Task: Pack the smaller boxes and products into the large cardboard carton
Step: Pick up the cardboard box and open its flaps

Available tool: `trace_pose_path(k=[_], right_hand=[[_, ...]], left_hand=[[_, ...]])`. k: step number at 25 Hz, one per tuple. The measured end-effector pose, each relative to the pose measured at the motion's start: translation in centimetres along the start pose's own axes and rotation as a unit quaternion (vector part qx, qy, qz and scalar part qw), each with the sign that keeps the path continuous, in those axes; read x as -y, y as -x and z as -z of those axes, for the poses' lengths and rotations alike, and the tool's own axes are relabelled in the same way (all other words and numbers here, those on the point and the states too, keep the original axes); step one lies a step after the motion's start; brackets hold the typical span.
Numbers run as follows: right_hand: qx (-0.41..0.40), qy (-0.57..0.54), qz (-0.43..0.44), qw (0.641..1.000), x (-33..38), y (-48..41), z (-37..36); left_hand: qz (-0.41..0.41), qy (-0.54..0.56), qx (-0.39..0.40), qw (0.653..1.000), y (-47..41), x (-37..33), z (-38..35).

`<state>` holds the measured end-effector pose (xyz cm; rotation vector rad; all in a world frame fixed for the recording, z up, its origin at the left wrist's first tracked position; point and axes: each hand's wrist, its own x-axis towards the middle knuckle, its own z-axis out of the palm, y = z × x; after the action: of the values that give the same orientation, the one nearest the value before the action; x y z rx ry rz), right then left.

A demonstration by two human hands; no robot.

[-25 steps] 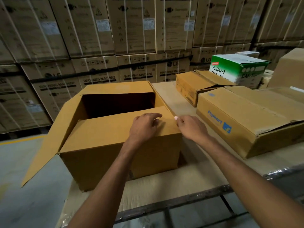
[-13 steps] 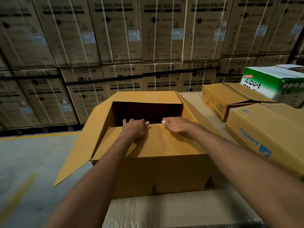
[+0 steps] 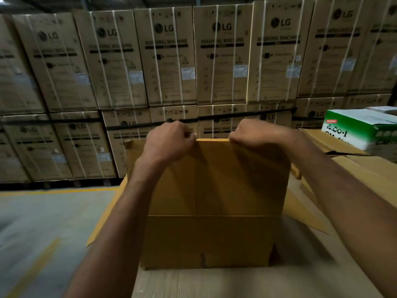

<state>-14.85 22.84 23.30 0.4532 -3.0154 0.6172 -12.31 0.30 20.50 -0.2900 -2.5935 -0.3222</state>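
The large cardboard carton [image 3: 210, 239] stands on the table right in front of me. Its near flap [image 3: 232, 179] is raised upright and hides the inside. My left hand [image 3: 167, 143] grips the flap's top edge on the left. My right hand [image 3: 257, 134] grips the same edge on the right. A side flap [image 3: 300, 209] hangs out to the right, another sticks out low on the left. A green and white product box [image 3: 361, 130] sits at the right on brown cardboard boxes [image 3: 335, 147].
A wall of stacked, strapped washing machine cartons [image 3: 171, 61] fills the background. Grey floor with yellow lines [image 3: 43, 222] lies to the left, beyond the table edge. The table surface [image 3: 214, 282] shows in front of the carton.
Both hands moved from resting flat on the folded near flap to gripping its edge, and the flap has swung up from flat to upright. The view has tilted upward.
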Motion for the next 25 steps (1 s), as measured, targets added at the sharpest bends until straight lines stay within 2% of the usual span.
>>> trace_pose_path(k=[2,5,6,8,11,14,16,19,22,25], right_hand=[[0.114,-0.063,0.014,0.991,0.5,3.3,1.5],[0.315,-0.023,0.026,0.948,0.6,6.8,-1.0],[0.354,0.014,0.037,0.934,0.4,7.4,-3.1],[0.383,0.088,0.057,0.918,-0.3,8.2,-8.2],[0.317,0.152,0.084,0.932,-2.6,8.7,-14.2],[0.218,0.182,0.147,0.947,-4.9,9.2,-16.2],[0.188,0.141,0.172,0.957,-5.6,9.0,-15.9],[0.117,0.001,0.152,0.981,-5.9,6.8,-14.1],[0.031,-0.042,0.127,0.991,-6.2,1.1,-13.0],[0.001,-0.028,0.086,0.996,-6.5,-5.7,-14.0]], left_hand=[[0.004,0.013,0.092,0.996,2.6,-1.1,3.1],[0.02,0.069,0.286,0.956,6.6,-2.0,4.2],[0.034,0.085,0.332,0.939,7.8,-2.3,3.1],[0.063,0.082,0.394,0.913,9.6,-2.5,-0.5],[0.081,0.063,0.446,0.889,11.8,-1.8,-7.0],[0.075,0.064,0.432,0.896,13.0,-1.4,-10.6],[0.077,0.078,0.42,0.901,12.9,-1.5,-11.1],[0.06,0.122,0.38,0.915,11.0,-1.6,-10.2],[0.053,0.138,0.314,0.938,6.5,-0.9,-10.1],[0.04,0.057,0.298,0.952,-0.4,1.1,-13.2]])
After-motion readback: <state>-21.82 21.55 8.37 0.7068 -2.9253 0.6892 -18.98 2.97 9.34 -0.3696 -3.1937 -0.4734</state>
